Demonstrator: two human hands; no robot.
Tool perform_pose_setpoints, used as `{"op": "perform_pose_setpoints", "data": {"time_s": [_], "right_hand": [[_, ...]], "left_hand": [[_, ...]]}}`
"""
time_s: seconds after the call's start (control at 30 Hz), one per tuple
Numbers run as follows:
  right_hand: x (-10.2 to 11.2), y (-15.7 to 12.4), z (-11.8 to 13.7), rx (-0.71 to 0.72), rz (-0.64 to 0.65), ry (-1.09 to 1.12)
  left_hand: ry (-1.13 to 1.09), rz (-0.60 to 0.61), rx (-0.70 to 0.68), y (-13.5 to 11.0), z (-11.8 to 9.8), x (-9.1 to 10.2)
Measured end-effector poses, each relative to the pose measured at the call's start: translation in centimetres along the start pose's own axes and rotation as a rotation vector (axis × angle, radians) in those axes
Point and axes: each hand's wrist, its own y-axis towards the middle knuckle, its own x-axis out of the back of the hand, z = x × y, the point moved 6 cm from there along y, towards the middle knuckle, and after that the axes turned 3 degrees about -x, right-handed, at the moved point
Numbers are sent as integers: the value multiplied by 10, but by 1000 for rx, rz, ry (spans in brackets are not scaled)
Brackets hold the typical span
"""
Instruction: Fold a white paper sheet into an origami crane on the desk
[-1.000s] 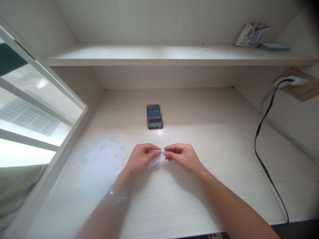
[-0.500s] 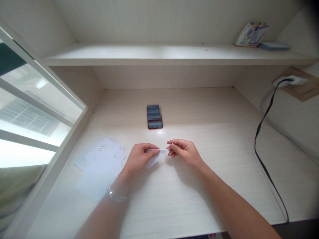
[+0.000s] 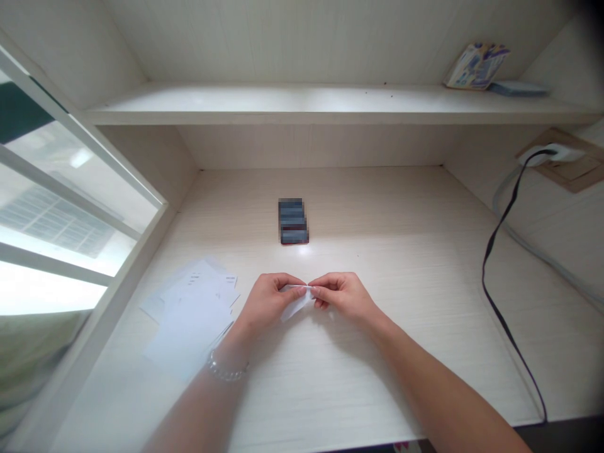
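Note:
Between my two hands is a small white piece of paper (image 3: 293,306), held just above the desk. My left hand (image 3: 271,299) pinches its upper edge between thumb and fingers. On the other side, my right hand (image 3: 343,294) grips the right end of the same edge, thumb in front. The fingertips of both hands almost meet there, and they hide part of the paper. Several loose white sheets (image 3: 189,314), some with small print, lie spread on the desk to the left of my left hand.
A phone-like dark object (image 3: 293,221), blurred out, lies beyond my hands. A black cord (image 3: 491,296) runs from the wall socket (image 3: 566,157) down the right side. Above the desk (image 3: 377,214) spans a shelf (image 3: 302,100) with a colourful box (image 3: 476,66). A window frame (image 3: 85,207) borders the left.
My right hand has moved slightly left and closed its thumb and fingers on the paper's right end. My left hand keeps its pinch, shifted a touch right.

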Motion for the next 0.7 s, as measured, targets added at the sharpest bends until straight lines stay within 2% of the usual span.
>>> {"op": "perform_pose_setpoints", "data": {"time_s": [0.43, 0.7], "right_hand": [[0, -3, 4, 14, -27, -42], [0, -3, 1, 32, -16, -9]], "left_hand": [[-33, 71, 33, -4, -9, -4], [-54, 91, 43, -4, -5, -3]]}}
